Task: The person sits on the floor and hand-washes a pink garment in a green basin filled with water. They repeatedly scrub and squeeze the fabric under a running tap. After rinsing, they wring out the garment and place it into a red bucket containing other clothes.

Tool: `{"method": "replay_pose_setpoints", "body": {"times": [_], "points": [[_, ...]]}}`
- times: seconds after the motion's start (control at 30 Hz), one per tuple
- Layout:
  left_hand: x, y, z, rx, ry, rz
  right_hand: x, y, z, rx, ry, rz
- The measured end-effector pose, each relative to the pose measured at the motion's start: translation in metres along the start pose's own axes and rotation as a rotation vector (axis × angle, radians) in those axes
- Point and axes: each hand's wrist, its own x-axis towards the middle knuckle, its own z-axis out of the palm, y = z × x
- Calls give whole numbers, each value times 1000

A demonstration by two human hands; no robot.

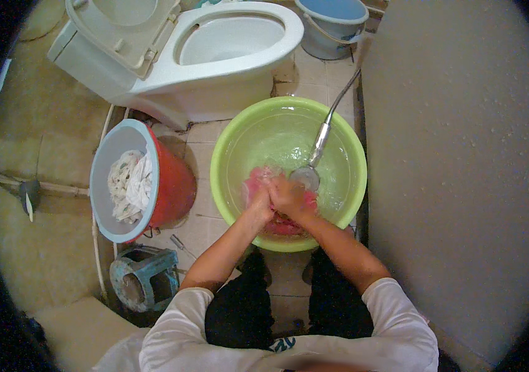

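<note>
A large lime-green basin holds water, and both my hands are low over its near side. My left hand is closed on a pink-red wet cloth. Pressed up against it, my right hand also grips the cloth, its outline slightly blurred. Part of the cloth bunches below my wrists near the basin's front wall. What kind of garment it is, I cannot tell. Just beyond my right hand lies a silver shower head in the water, its handle and hose leading up over the far right rim.
Left of the basin, a red bucket with a pale blue inside leans, holding white cloths. A small blue stool lies nearer me. A toilet stands behind, beside a grey-blue bucket. A grey wall closes the right side.
</note>
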Motion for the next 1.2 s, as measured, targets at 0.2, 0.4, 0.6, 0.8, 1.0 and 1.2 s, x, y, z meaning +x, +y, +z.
{"method": "replay_pose_setpoints", "body": {"times": [0.2, 0.4, 0.6, 0.8, 1.0, 1.2], "points": [[-50, 12, 73, 15, 185, 27, -13, -5, -4, 112, 202, 38], [-78, 20, 111, 85, 327, 65, -19, 9, 2, 55, 102, -130], [-85, 23, 121, 232, 299, 187, -12, 21, -17, 189, -12, 352], [-71, 29, 88, 318, 142, 120, -4, 24, -29, 307, -59, -126], [-51, 35, 58, 256, -1, 164, -6, 20, -49, 354, -213, 231], [-46, 46, 45, 451, 130, 467, 13, 10, -75, 472, 198, 293]]}}
